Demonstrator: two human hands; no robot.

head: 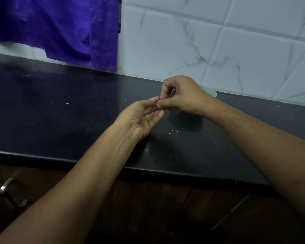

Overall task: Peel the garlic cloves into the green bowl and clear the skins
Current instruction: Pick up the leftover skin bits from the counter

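Note:
My left hand (pixel 144 117) is cupped palm up above the black counter (pixel 60 111), with small bits of garlic skin (pixel 149 115) lying in the palm. My right hand (pixel 181 94) hovers just right of it, thumb and fingers pinched together at the left hand's fingertips; whatever they pinch is too small to make out. Only a sliver of the green bowl (pixel 209 91) shows behind the right hand, near the wall. No garlic clove is visible.
A few skin crumbs (pixel 173 132) lie on the counter below the right hand, and a pale speck (pixel 67 103) lies further left. A purple cloth (pixel 69 32) hangs at the back left. White marbled tiles (pixel 218 46) back the counter. A metal drawer handle (pixel 7 191) sits below.

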